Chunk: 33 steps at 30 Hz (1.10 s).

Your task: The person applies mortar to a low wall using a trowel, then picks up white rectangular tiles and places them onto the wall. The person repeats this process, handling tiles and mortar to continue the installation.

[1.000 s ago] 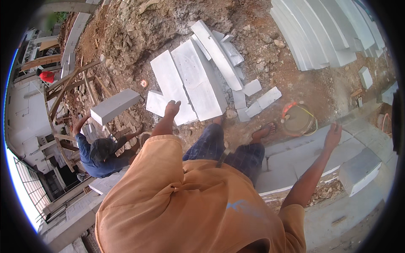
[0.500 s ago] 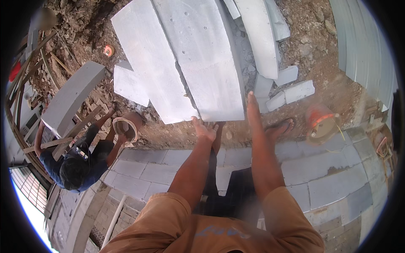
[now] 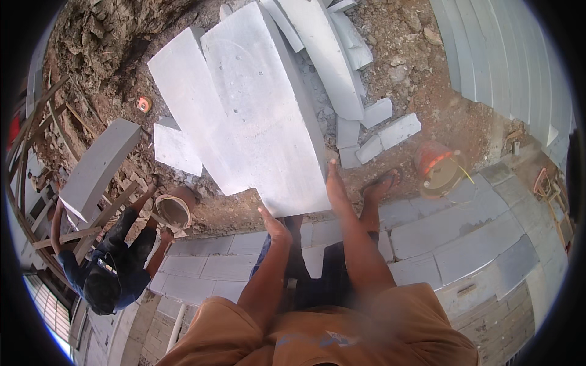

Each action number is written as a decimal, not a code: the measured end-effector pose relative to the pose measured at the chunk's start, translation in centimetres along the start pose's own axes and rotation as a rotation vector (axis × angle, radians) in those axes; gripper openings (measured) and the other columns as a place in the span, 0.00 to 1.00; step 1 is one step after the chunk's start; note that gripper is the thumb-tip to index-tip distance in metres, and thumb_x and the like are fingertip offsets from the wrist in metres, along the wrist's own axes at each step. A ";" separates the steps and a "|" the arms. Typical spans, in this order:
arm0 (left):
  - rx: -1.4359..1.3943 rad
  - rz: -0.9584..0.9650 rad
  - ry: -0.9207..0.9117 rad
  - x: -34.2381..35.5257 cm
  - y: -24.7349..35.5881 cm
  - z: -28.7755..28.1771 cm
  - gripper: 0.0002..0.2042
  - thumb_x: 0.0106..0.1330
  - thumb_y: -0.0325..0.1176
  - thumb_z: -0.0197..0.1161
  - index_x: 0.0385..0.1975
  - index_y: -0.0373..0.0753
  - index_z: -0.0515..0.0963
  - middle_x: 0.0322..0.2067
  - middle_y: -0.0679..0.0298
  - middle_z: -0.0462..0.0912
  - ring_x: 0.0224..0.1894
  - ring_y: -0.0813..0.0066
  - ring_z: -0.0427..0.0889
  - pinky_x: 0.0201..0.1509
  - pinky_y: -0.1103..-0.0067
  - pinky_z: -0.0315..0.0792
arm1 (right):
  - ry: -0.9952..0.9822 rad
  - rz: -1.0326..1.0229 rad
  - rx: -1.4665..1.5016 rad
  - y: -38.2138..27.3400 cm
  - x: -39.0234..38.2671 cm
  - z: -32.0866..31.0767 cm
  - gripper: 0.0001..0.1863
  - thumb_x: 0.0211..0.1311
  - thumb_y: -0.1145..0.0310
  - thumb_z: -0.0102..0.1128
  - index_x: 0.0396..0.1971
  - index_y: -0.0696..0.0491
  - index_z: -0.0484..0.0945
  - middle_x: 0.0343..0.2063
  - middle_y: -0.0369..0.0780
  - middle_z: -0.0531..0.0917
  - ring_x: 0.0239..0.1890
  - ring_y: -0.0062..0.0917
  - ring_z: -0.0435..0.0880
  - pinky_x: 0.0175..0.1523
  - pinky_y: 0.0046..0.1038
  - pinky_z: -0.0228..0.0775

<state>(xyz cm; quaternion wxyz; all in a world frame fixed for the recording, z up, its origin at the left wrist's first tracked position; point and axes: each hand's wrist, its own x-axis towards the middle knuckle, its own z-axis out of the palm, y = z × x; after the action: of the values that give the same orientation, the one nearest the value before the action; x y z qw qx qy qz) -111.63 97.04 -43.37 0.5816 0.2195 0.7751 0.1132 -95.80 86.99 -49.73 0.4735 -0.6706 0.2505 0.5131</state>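
I hold a long white block at its near end, my left hand gripping the left corner and my right hand the right side. It sticks out toward me from beside another long white slab on the dirt. To the right of these lie a narrower long block and several short white offcuts, with grey rubble between.
At left a co-worker holds a grey block near wooden planks and a bucket. An orange bucket stands at right, by stacked blocks. A tape measure lies on the dirt; block paving is underfoot.
Both my hands reached down onto the stacked blocks. The block in my hands has since slid toward me, out of line with the slab beside it. The co-worker's grey block has moved lower.
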 end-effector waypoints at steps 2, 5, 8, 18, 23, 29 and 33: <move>0.064 0.032 0.014 -4.7 1.5 -3.9 0.45 0.71 0.70 0.43 0.73 0.33 0.55 0.71 0.55 0.61 0.72 0.63 0.60 0.75 0.70 0.54 | -0.023 0.047 -0.155 -0.6 -5.8 -0.5 0.49 0.73 0.31 0.22 0.69 0.63 0.61 0.65 0.58 0.70 0.69 0.49 0.66 0.73 0.41 0.53; 0.236 0.201 0.018 -11.2 7.3 -7.8 0.46 0.72 0.69 0.42 0.72 0.28 0.56 0.70 0.50 0.62 0.72 0.58 0.60 0.76 0.66 0.52 | -0.186 0.107 -0.386 -7.7 -16.3 -2.0 0.52 0.71 0.28 0.18 0.67 0.63 0.63 0.65 0.56 0.70 0.71 0.46 0.65 0.72 0.40 0.54; 0.240 0.545 0.103 -18.5 14.6 -6.0 0.44 0.74 0.66 0.42 0.68 0.24 0.59 0.68 0.44 0.63 0.69 0.55 0.65 0.74 0.64 0.57 | -0.094 -0.272 -0.460 -12.1 -22.0 -1.7 0.49 0.71 0.29 0.24 0.68 0.60 0.62 0.58 0.54 0.76 0.65 0.41 0.72 0.68 0.39 0.61; 0.398 1.178 0.263 -23.1 31.2 5.7 0.37 0.77 0.60 0.39 0.69 0.29 0.60 0.67 0.43 0.64 0.65 0.52 0.69 0.68 0.60 0.66 | 0.648 -0.182 -0.348 -1.7 -5.6 -30.2 0.30 0.69 0.46 0.55 0.55 0.59 0.76 0.40 0.52 0.86 0.47 0.43 0.86 0.49 0.40 0.77; 0.127 1.030 0.172 -22.9 34.7 7.2 0.39 0.74 0.65 0.41 0.69 0.34 0.64 0.68 0.50 0.67 0.69 0.52 0.66 0.72 0.59 0.62 | 0.716 0.252 0.147 13.6 7.9 -42.4 0.29 0.67 0.47 0.57 0.48 0.63 0.75 0.43 0.52 0.83 0.45 0.44 0.84 0.50 0.41 0.76; 0.515 1.468 0.492 -24.7 36.8 13.5 0.40 0.74 0.65 0.36 0.62 0.30 0.72 0.64 0.43 0.71 0.60 0.45 0.76 0.61 0.54 0.71 | 0.591 0.119 0.304 17.9 11.5 -46.0 0.26 0.67 0.44 0.59 0.35 0.57 0.78 0.23 0.38 0.76 0.24 0.26 0.76 0.31 0.35 0.69; 0.908 1.760 0.678 -18.7 44.7 7.0 0.36 0.77 0.59 0.34 0.61 0.30 0.72 0.60 0.41 0.74 0.62 0.45 0.74 0.60 0.55 0.71 | 0.469 0.150 0.456 12.5 -3.8 -49.5 0.22 0.67 0.47 0.59 0.31 0.53 0.77 0.19 0.34 0.72 0.20 0.21 0.71 0.25 0.33 0.63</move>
<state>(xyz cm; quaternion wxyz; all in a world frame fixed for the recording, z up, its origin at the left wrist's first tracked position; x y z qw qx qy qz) -91.35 126.90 -10.27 -0.0910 0.8606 0.4339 0.2505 -85.10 36.89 -49.70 0.5018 -0.6267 0.5098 0.3091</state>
